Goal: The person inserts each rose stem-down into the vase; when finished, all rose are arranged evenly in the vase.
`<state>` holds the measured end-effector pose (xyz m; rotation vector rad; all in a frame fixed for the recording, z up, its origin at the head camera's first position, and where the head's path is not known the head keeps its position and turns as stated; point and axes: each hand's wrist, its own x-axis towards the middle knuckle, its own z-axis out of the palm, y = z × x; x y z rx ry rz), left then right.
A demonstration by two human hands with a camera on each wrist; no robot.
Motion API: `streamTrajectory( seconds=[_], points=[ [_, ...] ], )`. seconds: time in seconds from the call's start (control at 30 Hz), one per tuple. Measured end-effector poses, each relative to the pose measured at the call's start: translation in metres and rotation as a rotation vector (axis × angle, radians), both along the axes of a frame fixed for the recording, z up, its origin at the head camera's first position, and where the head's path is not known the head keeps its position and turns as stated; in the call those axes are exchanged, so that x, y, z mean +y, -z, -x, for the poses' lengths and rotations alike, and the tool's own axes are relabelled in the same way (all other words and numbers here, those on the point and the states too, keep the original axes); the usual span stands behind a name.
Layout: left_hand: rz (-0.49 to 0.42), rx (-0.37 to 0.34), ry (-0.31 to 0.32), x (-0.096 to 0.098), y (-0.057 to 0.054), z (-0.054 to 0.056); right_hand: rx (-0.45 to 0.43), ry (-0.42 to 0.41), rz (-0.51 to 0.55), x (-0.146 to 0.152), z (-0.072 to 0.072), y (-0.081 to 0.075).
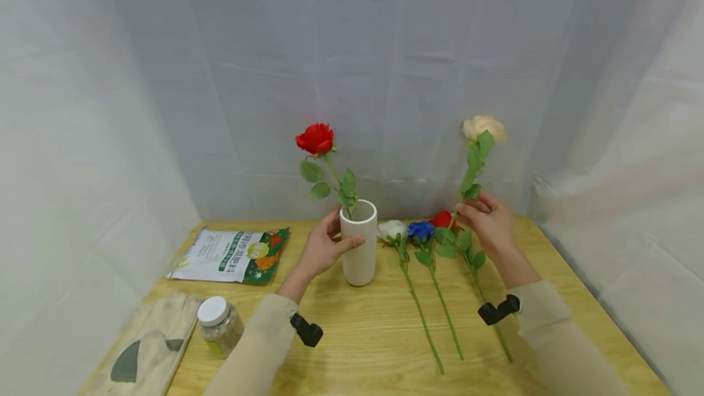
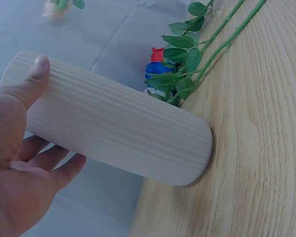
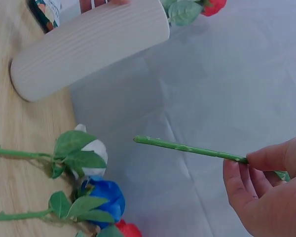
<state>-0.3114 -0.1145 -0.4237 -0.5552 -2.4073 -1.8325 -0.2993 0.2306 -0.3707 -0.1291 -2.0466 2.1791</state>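
My left hand holds the upper part of a white ribbed vase, thumb on the near side and fingers behind it. The vase stands upright on the table, with a red rose leaning left out of its mouth. In the right wrist view, my right hand pinches the green stem of a cream rose between thumb and fingers. Its bloom points up in the head view, and the stem's lower end hangs free in the air, apart from the vase.
A white rose, a blue rose and another red rose lie right of the vase, stems toward me. A printed packet, a white-lidded jar and work gloves lie at left. Pale sheeting surrounds the wooden table.
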Motion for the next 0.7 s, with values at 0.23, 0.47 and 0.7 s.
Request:
streamTrajectory(
  seconds=[0.23, 0.47, 0.7],
  points=[
    [-0.007, -0.011, 0.007, 0.000, -0.002, -0.001, 0.032, 0.032, -0.017, -0.021, 0.005, -0.016],
    [-0.003, 0.011, 0.007, -0.001, 0.000, 0.000, 0.080, 0.024, -0.021, -0.040, 0.010, -0.029],
    [0.003, 0.011, 0.011, -0.001, -0.001, 0.000, 0.119, 0.043, 0.049, -0.058, 0.014, -0.039]
  ],
)
